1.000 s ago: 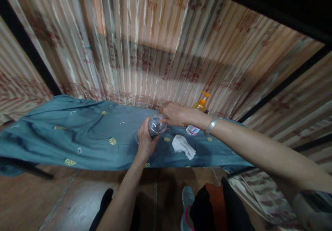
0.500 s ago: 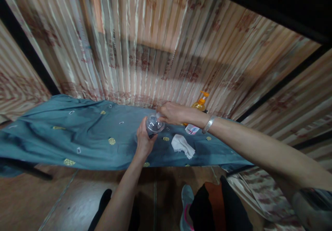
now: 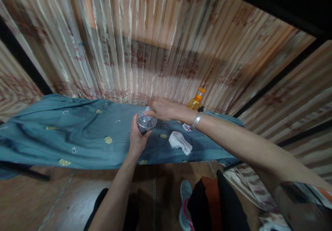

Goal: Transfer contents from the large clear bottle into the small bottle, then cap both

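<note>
My left hand [image 3: 138, 137] is wrapped round a clear plastic cup [image 3: 146, 122] with a shiny round top, tilted toward me above the cloth-covered table. At the far rim of the cup is my right hand [image 3: 160, 109], its fingers closed and a silver bangle on the wrist. Something pale shows at those fingertips, too small to make out. A crumpled white cloth [image 3: 180, 142] lies on the table to the right of the cup. Behind my right forearm stands a pump bottle [image 3: 195, 103] of yellow liquid with an orange head, partly hidden.
A teal tablecloth [image 3: 88, 134] with pineapple prints covers the narrow table. A pink-and-white label [image 3: 187, 127] shows partly below my right wrist. Striped curtains [image 3: 155, 68] hang close behind, and black frame bars [image 3: 280, 75] run along both sides.
Both hands and the cup have shifted a little to the left in view, as has the whole scene slightly. My left hand still holds the cup, and my right hand stays at its rim.
</note>
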`<action>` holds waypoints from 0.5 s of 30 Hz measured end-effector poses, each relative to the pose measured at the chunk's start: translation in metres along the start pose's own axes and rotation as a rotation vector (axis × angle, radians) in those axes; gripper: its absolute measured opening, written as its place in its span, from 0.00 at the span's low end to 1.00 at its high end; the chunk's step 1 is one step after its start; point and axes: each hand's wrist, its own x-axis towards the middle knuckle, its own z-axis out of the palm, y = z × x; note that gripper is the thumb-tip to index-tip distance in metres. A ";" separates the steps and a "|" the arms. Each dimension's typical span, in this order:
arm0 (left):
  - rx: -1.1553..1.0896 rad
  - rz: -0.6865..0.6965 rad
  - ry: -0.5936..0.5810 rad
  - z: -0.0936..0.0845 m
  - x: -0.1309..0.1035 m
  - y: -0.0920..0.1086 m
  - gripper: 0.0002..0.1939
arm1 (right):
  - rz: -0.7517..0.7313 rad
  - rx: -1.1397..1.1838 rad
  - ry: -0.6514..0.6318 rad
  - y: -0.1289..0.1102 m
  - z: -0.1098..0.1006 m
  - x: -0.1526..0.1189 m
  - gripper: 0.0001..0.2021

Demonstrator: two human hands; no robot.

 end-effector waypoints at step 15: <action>0.042 -0.172 0.131 -0.010 0.012 -0.004 0.55 | 0.544 0.225 -0.095 0.029 0.185 -0.086 0.39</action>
